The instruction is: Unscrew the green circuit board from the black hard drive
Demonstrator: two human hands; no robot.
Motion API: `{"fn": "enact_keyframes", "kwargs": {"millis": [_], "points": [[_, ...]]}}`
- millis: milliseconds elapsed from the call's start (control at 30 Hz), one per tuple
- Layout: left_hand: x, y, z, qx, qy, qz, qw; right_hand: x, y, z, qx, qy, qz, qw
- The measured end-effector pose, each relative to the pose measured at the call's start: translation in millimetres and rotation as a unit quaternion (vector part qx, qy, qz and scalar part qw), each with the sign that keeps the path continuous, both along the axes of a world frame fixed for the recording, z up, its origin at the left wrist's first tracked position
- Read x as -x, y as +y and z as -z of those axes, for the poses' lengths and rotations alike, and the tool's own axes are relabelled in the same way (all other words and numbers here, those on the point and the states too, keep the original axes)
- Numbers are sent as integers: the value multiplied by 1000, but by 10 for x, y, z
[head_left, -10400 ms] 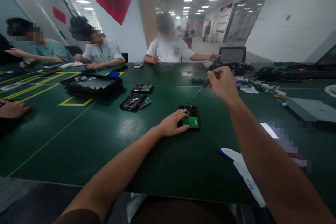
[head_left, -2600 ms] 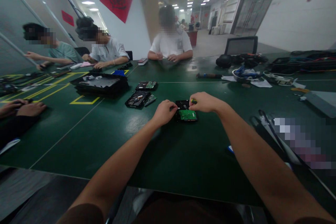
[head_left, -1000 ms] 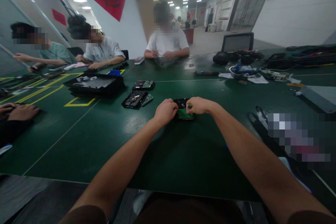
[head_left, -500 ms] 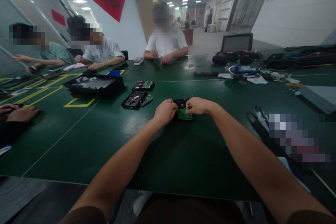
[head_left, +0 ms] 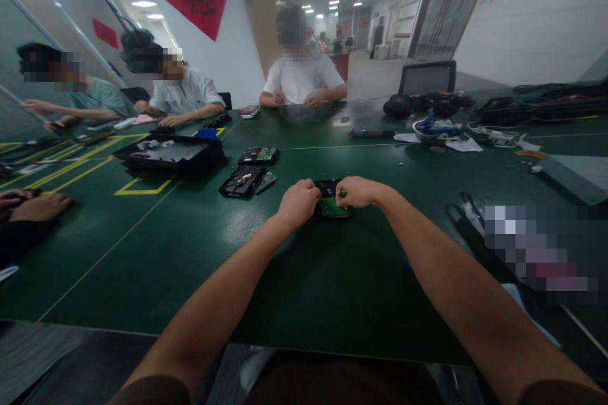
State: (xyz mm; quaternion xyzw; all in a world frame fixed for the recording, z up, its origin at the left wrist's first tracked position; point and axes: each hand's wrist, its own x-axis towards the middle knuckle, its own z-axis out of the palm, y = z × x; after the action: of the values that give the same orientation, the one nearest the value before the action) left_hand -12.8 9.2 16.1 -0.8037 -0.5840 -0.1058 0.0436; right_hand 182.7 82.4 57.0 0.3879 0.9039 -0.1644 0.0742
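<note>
A hard drive [head_left: 332, 210] with a green circuit board facing up lies flat on the green table [head_left: 304, 278] in front of me. My left hand [head_left: 300, 202] grips its left edge, with fingers curled over the side. Above the board's right part, my right hand [head_left: 360, 192] is closed around a small screwdriver [head_left: 342, 192]; only the dark and yellow end of its handle shows. The screwdriver's tip is hidden by the fingers. Left of my hands lie an opened black drive casing [head_left: 241, 182], a loose circuit board [head_left: 266, 181] and another hard drive [head_left: 258, 155].
A black tray [head_left: 171, 155] with pale pieces stands at the left. Farther back are a dark cylindrical tool [head_left: 372, 133], a bowl [head_left: 439, 129] with blue material and a grey box [head_left: 577, 174]. Several people sit around; a person's hand [head_left: 42, 205] rests at the left edge.
My hands and the hard drive stay almost in place. Across the table, the person in white has moved one hand to the right, away from the other.
</note>
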Motion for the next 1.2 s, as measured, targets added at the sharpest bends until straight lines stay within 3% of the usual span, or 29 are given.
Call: {"fn": "enact_keyframes", "kwargs": {"millis": [267,700,1200], "points": [[19,13,4,3,-43,-19,999,-5,-27,-39,20,1,12,1000],[-4,0,31,6,-24,-25,999,-2,-5,-11,10,-2,0,1000],[42,-22,31,-25,33,35,999,-3,9,2,12,-5,3,1000]]}}
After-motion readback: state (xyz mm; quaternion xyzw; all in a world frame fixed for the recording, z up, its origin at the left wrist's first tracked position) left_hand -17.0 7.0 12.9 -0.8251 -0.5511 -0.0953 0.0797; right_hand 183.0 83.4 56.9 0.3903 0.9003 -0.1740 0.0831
